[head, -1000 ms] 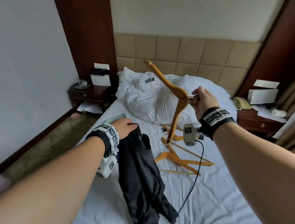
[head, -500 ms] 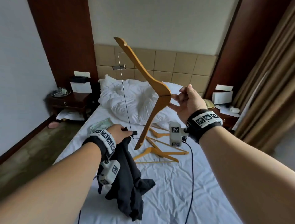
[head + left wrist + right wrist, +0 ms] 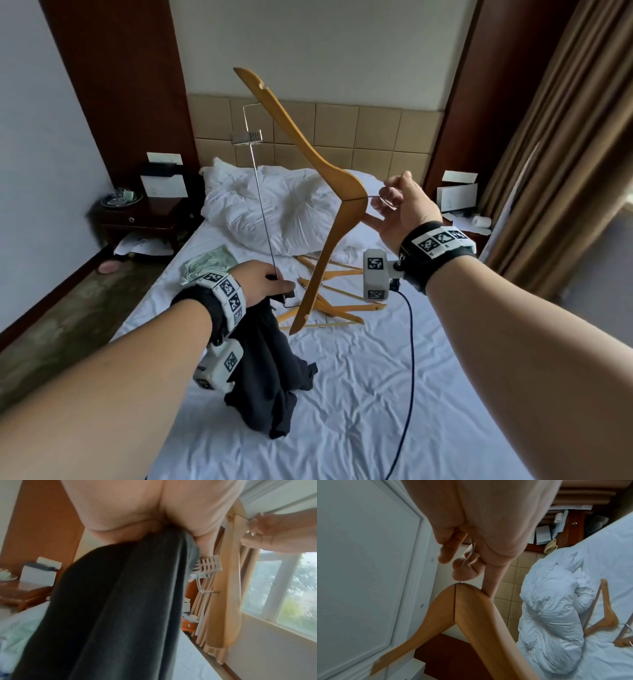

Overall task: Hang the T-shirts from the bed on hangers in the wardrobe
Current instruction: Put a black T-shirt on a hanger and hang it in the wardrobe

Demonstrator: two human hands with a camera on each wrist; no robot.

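Right hand (image 3: 402, 209) pinching metal hook of tan wooden clip hanger (image 3: 329, 192); left hand (image 3: 263, 282) gripping black T-shirt (image 3: 270, 363) above bed (image 3: 342, 411). Advisable: feed lower hanger arm through neck.

Left wrist view blurred; dark shirt (image 3: 109, 608) cut off at the bottom edge, hiding the left hand's (image 3: 120, 511) fingers.
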